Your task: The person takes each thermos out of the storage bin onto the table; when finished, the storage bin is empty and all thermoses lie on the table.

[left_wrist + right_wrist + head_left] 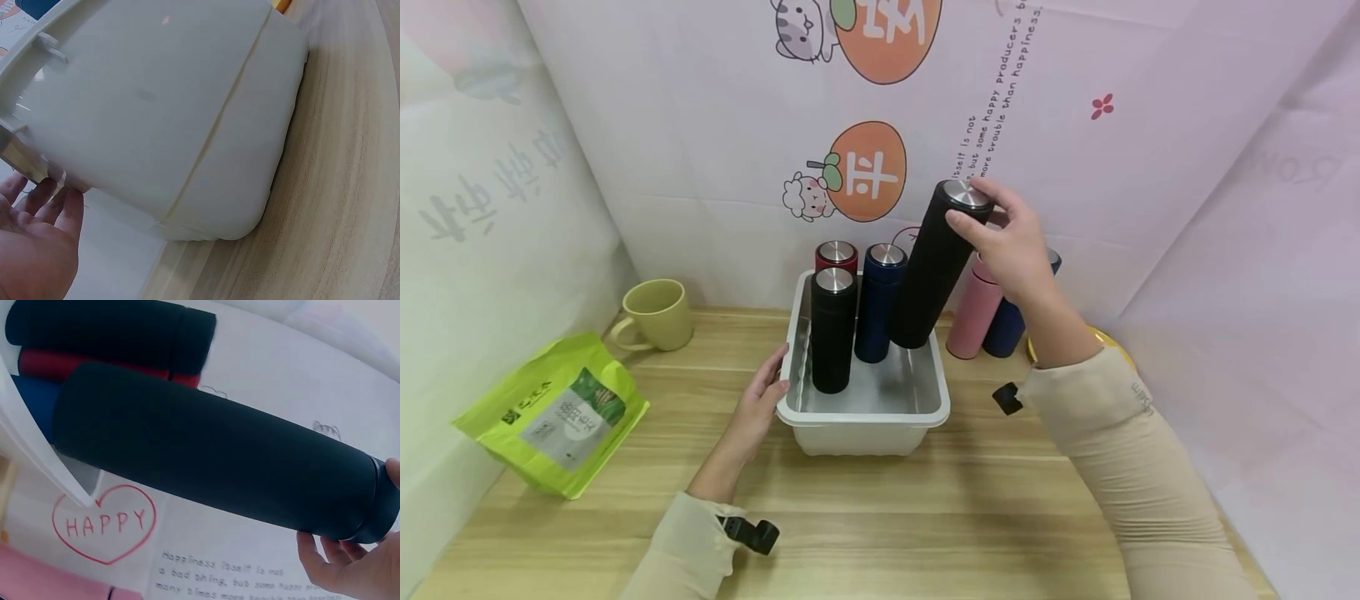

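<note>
My right hand (1011, 242) grips a black thermos bottle (932, 267) around its silver-topped lid end. The bottle is tilted, its base over the right part of a white plastic basin (861, 433). In the right wrist view the bottle (212, 450) spans the frame, fingers (319, 556) at its lid. My left hand (760, 408) holds the basin's left rim; in the left wrist view its fingers (69, 212) curl at that edge. Inside the basin stand another black bottle (832, 333), a blue bottle (878, 304) and a red bottle (837, 254), partly hidden behind the black one.
Right of the basin stand a pink bottle (973, 312) and a dark blue bottle (1004, 329), partly behind my right arm. A yellow round item (1116, 342) shows past my forearm. At left are a green mug (658, 315) and a green pouch (561, 417). A printed cloth (715, 150) hangs behind.
</note>
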`<state>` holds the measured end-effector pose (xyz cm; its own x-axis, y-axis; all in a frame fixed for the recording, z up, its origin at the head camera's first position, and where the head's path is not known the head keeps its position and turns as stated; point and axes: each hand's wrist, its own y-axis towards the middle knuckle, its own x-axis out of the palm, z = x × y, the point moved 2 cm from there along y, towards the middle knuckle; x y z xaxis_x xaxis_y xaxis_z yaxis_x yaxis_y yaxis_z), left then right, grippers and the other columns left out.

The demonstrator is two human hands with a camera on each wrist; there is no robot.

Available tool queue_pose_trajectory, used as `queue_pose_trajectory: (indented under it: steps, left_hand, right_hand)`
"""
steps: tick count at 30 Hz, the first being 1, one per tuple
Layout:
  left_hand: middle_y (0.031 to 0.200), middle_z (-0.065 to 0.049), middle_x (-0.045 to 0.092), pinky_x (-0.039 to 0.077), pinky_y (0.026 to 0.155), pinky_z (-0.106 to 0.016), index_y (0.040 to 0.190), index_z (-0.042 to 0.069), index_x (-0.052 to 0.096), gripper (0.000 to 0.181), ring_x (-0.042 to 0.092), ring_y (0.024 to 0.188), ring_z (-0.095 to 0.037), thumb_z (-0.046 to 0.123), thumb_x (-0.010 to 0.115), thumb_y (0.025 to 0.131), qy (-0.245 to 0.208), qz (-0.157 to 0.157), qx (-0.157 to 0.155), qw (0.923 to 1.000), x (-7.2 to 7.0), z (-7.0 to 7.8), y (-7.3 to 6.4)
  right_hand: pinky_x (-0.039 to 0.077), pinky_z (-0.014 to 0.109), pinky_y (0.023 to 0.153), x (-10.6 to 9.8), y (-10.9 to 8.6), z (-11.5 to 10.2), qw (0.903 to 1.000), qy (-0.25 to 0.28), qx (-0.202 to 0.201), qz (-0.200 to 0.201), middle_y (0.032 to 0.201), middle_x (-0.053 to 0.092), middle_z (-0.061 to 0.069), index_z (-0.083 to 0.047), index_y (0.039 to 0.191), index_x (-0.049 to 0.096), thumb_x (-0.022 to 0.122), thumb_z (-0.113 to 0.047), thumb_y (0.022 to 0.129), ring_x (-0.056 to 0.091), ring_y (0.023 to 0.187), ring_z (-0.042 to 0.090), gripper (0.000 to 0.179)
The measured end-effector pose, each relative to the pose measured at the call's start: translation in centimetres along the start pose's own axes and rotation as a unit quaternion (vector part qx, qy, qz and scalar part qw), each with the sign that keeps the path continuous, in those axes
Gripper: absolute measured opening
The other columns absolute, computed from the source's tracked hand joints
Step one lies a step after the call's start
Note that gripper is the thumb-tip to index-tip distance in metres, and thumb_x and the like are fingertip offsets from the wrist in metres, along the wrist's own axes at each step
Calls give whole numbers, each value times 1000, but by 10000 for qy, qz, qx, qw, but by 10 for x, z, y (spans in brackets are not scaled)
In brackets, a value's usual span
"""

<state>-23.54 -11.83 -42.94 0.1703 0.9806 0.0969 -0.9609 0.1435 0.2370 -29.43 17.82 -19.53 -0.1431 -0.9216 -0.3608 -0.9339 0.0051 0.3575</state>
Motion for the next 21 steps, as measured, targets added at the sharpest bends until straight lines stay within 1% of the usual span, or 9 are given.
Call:
queue_pose_trajectory:
  steps: [6,9,11,16,19,21]
  left_hand:
    - [159,-22,11,17,114,-45,151,-5,21,54,14,143,-34,0,35,100,-34,8,-34,10000,0,1,0]
    - [159,-22,11,17,114,-43,151,-6,21,54,14,143,-34,0,35,100,-40,7,-6,10000,0,1,1]
    - [158,-23,11,18,115,-42,151,-6,21,54,14,143,-34,0,36,100,-40,10,8,10000,-1,2,1]
    - [158,-23,12,18,114,-41,151,-7,21,54,15,143,-35,0,36,100,-23,3,28,10000,0,1,0]
    - [158,-23,11,18,114,-42,151,-7,20,54,14,143,-35,-1,35,100,-46,-15,25,10000,0,1,0]
    - [158,-24,11,18,114,-42,151,-7,20,54,14,143,-35,-1,35,99,-53,-16,17,10000,0,1,0]
  right_hand:
    - [54,31,87,-16,2,-10,9988,407,-27,277,134,48,9,-14,142,51,71,-18,90,55,107,22,56]
    - [54,30,87,-25,3,-12,9984,388,38,400,134,47,9,-15,142,52,71,-18,90,53,107,22,56]
    - [53,32,90,-31,4,-10,9987,248,96,435,136,46,9,-18,143,51,71,-20,90,52,110,22,56]
    - [46,38,100,-41,4,0,9978,-371,290,472,142,42,7,-21,146,47,70,-26,91,44,123,25,60]
    - [44,42,102,-42,4,11,9955,-729,437,421,146,41,5,-22,148,44,70,-30,91,39,130,27,64]
    - [44,43,102,-42,4,19,9943,-869,484,397,146,41,6,-22,149,43,70,-31,91,38,131,28,65]
